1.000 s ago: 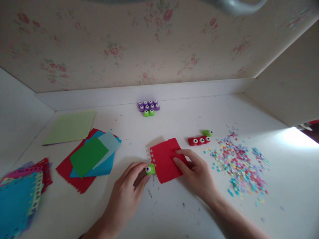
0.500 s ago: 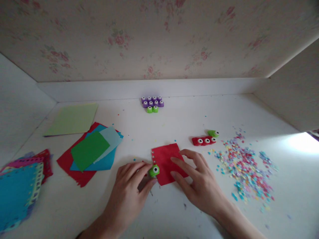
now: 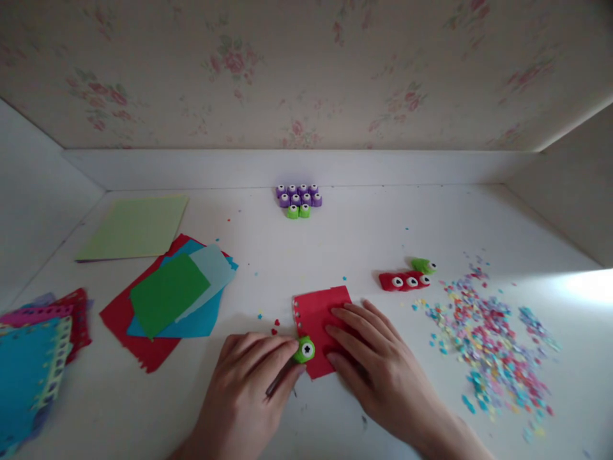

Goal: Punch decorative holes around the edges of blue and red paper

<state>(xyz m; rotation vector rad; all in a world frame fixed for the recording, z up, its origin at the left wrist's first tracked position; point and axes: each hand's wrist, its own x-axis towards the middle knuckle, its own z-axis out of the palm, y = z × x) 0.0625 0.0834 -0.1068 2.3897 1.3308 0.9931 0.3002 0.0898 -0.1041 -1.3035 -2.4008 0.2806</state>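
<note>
My left hand (image 3: pixel 251 377) pinches a small green craft punch (image 3: pixel 304 350) between thumb and fingers, its white button marked with a dark star. The punch sits at the left edge of a small red paper sheet (image 3: pixel 320 314), which has a row of punched holes along that edge. My right hand (image 3: pixel 378 354) lies over the right part of the sheet, fingers stretched out and pressing it to the table. Red heart-shaped bits (image 3: pixel 276 323) lie just left of the paper.
Purple and green punches (image 3: pixel 299 200) stand in rows at the back. Red punches (image 3: pixel 405 281) and a tipped green one (image 3: pixel 423 265) lie right of centre, near scattered confetti (image 3: pixel 488 329). Coloured sheets (image 3: pixel 168 294), pale green paper (image 3: pixel 136 227) and punched sheets (image 3: pixel 33 364) are on the left.
The red sheet has come down flat on the table. My right hand has gone from pinching it to lying spread on it. Red hearts now show by the paper; the view has shifted slightly.
</note>
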